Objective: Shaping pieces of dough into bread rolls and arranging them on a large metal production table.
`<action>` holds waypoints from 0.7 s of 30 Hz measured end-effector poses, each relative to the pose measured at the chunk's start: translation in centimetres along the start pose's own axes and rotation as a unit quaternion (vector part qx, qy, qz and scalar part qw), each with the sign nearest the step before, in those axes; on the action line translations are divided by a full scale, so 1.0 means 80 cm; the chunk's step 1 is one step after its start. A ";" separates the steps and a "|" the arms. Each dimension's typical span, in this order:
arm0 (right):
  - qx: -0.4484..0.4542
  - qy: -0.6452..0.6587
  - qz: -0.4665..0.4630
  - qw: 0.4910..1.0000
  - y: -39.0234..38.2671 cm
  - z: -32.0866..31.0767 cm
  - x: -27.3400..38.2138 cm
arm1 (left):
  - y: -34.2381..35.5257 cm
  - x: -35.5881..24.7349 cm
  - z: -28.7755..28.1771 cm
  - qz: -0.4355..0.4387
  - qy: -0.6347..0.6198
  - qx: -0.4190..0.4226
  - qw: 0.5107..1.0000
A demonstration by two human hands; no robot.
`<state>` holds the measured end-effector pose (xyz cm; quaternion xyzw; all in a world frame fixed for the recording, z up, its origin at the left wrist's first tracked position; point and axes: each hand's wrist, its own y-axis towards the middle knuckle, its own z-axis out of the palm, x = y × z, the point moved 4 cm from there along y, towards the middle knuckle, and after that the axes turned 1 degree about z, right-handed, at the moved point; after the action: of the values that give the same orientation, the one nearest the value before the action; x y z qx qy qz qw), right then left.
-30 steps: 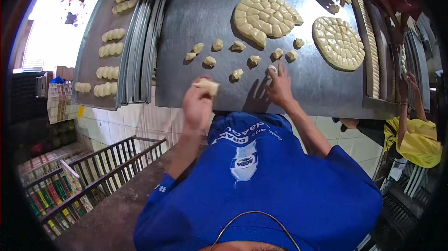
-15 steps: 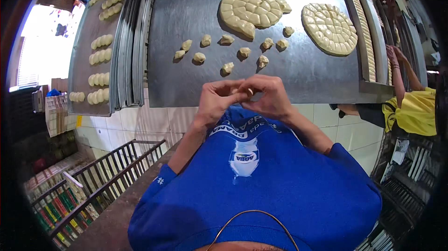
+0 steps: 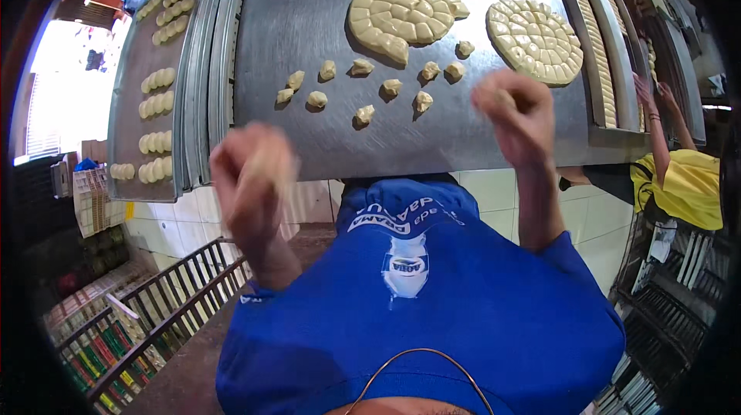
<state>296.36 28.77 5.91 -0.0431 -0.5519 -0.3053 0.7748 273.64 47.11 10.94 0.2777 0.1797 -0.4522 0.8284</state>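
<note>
My left hand is raised left of my chest, by the table's front left corner, smeared by motion. Its fingers are curled in, with a pale patch among them that I cannot make out. Over the table's front edge, my right hand is closed in a pinch on a small pale piece of dough, partly hidden. Several small dough lumps lie scattered on the metal table. Behind them sits a large flat round of dough cut into many pieces, and right of it a second cut round.
At left, a tray bears rows of shaped dough rolls, beside upright metal tray edges. Long trays of dough strips line the table's right side. A person in a yellow top works at far right. A dark railing stands lower left.
My hands were together in front of my chest with fingers touching. They have come apart, the left one moving left, the right one right and forward. The lumps on the table look unchanged.
</note>
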 end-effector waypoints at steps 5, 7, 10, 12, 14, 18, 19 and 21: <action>-0.034 -0.532 0.009 0.846 -0.026 -0.084 -0.201 | 0.001 0.152 -0.192 0.042 0.753 -0.120 0.645; 0.035 -0.577 -0.018 0.816 -0.041 -0.102 -0.257 | -0.025 0.204 -0.263 -0.025 0.765 -0.094 0.637; 0.063 -0.620 -0.057 0.780 -0.064 -0.103 -0.282 | -0.047 0.228 -0.279 -0.016 0.841 -0.055 0.538; 0.104 -0.640 -0.088 0.756 -0.086 -0.100 -0.291 | -0.058 0.239 -0.277 0.051 0.859 -0.035 0.508; 0.113 -0.646 -0.029 0.754 -0.106 -0.101 -0.308 | -0.082 0.246 -0.279 0.057 0.861 -0.003 0.505; 0.027 -0.463 0.268 0.844 -0.108 -0.091 -0.258 | -0.115 0.218 -0.286 -0.128 0.711 -0.115 0.682; -0.079 -0.309 0.328 0.889 -0.113 -0.090 -0.244 | -0.128 0.208 -0.302 -0.180 0.575 -0.213 0.769; -0.137 -0.308 0.276 0.900 -0.149 -0.099 -0.224 | -0.147 0.170 -0.271 -0.166 0.560 -0.236 0.777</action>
<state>293.06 23.53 -16.22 -0.3911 -0.6818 -0.1237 0.6057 269.77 46.62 -16.93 0.2437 0.7563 -0.2908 0.5330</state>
